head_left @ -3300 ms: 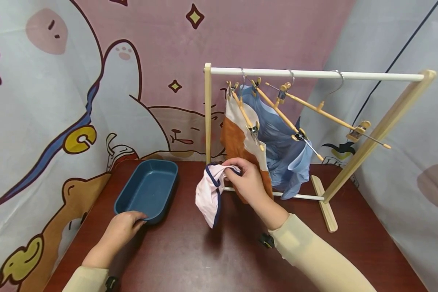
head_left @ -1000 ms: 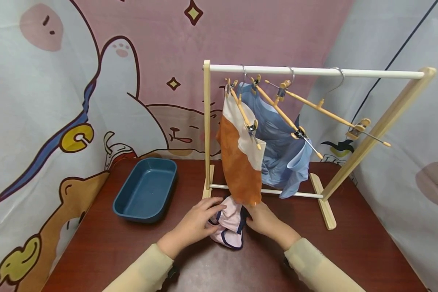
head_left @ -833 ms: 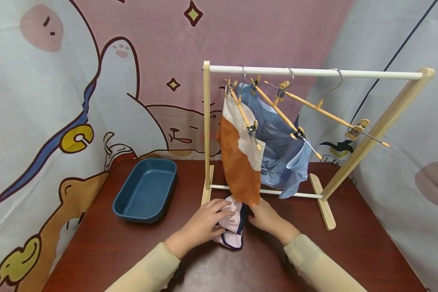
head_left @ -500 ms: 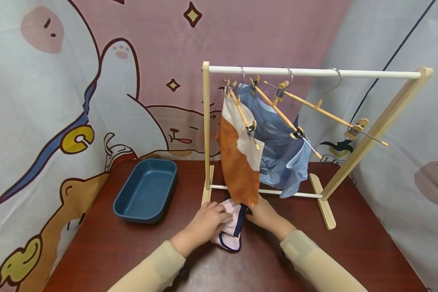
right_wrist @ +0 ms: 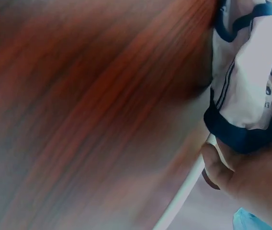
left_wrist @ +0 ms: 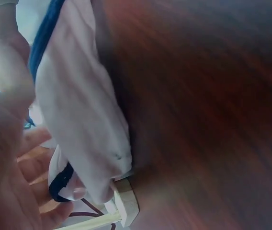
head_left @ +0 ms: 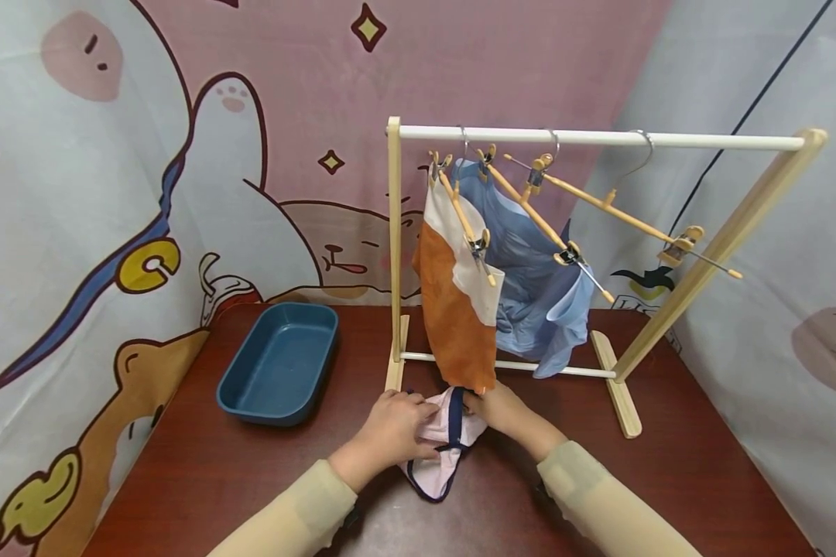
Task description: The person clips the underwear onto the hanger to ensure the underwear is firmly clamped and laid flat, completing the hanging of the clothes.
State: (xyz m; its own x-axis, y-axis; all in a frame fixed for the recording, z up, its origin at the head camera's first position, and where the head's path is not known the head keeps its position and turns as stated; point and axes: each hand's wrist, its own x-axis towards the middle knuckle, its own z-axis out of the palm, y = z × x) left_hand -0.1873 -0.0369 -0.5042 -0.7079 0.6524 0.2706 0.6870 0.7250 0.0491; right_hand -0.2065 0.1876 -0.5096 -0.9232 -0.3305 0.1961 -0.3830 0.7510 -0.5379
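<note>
A small pink garment [head_left: 435, 464] with navy trim lies bunched on the table in front of the rack. My left hand [head_left: 390, 433] holds its left side, thumb and fingers spread around the cloth. In the left wrist view the fingers [left_wrist: 38, 165] reach behind a pink fold. My right hand [head_left: 505, 410] grips the garment's right side beside the navy band. The right wrist view shows this wide navy band [right_wrist: 243, 136], dark side stripes and a small print, with the fingers at the band. Part of the right hand is hidden under the orange and cream cloth [head_left: 453, 309].
A wooden rack with a white rail [head_left: 599, 139] stands behind the hands. From it hang the orange and cream cloth, a blue garment [head_left: 529, 271] and a bare clip hanger [head_left: 609, 205]. A blue basin [head_left: 279, 371] sits at the left on the brown table [head_left: 181, 480].
My left hand has left the basin and come to the garment, which my right hand has lowered to the table. Most recently the garment has turned, its lower corner shifting toward me.
</note>
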